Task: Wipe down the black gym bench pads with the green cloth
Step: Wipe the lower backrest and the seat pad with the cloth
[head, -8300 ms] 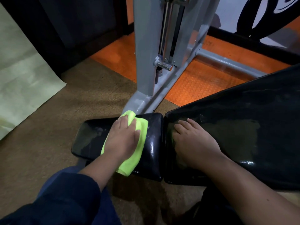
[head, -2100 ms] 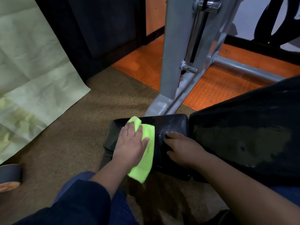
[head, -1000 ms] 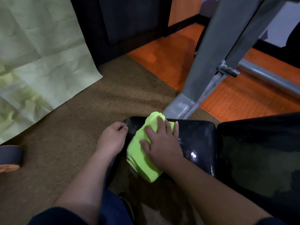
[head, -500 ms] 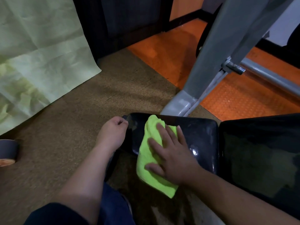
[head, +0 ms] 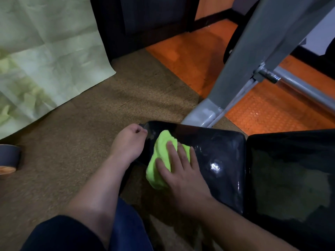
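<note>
Now the right hand presses the green cloth flat on the small black pad — fingers spread.
Bunched at the pad's left end, the cloth lies under those fingers; the left hand curls round the pad's left edge — the large pad sits just right of it.

A brown carpet covers the near floor and meets an orange rubber mat farther back. A creased pale green sheet lies over the carpet at the left. A grey metal frame rises from the mat, with a steel bar running right. Dark panelling stands behind. The light is dim.
</note>
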Demonstrator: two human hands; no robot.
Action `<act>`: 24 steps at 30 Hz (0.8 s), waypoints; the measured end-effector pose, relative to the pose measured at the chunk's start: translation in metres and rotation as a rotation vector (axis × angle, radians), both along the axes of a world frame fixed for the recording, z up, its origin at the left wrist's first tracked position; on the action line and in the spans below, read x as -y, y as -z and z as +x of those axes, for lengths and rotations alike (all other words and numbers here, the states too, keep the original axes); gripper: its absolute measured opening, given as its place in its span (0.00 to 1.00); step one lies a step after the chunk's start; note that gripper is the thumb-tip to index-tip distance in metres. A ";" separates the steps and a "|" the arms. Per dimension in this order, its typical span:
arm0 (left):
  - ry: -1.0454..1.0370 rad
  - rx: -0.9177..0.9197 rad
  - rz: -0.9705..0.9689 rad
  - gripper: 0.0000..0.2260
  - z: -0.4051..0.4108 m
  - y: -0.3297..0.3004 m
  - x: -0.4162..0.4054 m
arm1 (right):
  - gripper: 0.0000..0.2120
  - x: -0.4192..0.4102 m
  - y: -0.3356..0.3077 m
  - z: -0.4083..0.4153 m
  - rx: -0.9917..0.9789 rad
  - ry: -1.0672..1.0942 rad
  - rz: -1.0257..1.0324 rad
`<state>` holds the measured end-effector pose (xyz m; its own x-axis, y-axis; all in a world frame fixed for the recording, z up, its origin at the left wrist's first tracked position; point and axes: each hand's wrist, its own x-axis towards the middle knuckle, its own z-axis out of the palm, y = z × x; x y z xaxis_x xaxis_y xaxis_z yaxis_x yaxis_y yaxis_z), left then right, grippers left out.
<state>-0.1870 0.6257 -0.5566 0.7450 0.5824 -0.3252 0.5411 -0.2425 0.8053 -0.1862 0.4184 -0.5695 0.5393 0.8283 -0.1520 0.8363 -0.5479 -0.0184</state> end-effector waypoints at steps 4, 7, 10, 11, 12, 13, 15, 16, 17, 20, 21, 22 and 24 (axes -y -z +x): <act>0.006 -0.007 -0.015 0.07 -0.001 -0.003 0.000 | 0.29 0.021 -0.009 0.022 -0.063 -0.100 0.084; 0.003 -0.014 -0.016 0.07 0.000 -0.004 0.001 | 0.28 -0.003 -0.009 0.007 -0.092 0.061 0.136; -0.006 -0.028 0.006 0.07 0.001 -0.003 0.001 | 0.30 0.011 -0.005 0.010 -0.061 -0.029 0.078; -0.005 -0.033 0.008 0.07 0.001 -0.004 0.001 | 0.30 0.018 -0.006 0.018 -0.050 -0.051 0.074; -0.010 -0.034 0.004 0.08 0.000 -0.004 0.000 | 0.30 0.019 -0.007 0.028 -0.052 -0.026 0.085; -0.018 -0.033 0.000 0.08 0.001 -0.004 -0.001 | 0.29 0.013 -0.009 0.036 -0.069 0.052 0.114; -0.019 -0.051 0.019 0.08 0.002 -0.004 0.000 | 0.31 -0.011 -0.012 0.040 -0.128 0.245 0.155; -0.017 -0.065 0.032 0.08 0.002 -0.004 0.001 | 0.32 -0.020 -0.012 0.036 -0.131 0.287 0.152; -0.017 -0.072 0.039 0.08 0.003 -0.005 0.002 | 0.33 -0.023 -0.012 0.033 -0.117 0.268 0.144; -0.019 -0.088 0.025 0.08 0.005 -0.004 0.001 | 0.33 -0.003 -0.014 0.039 -0.095 0.170 0.093; -0.027 -0.090 0.020 0.08 0.006 -0.004 0.001 | 0.32 -0.002 -0.015 0.047 -0.093 0.201 0.112; -0.033 -0.090 0.023 0.08 0.007 -0.003 0.000 | 0.32 -0.008 -0.016 0.055 -0.101 0.261 0.142; -0.021 -0.105 0.049 0.08 0.009 -0.004 0.001 | 0.29 -0.031 -0.014 0.062 -0.127 0.368 0.169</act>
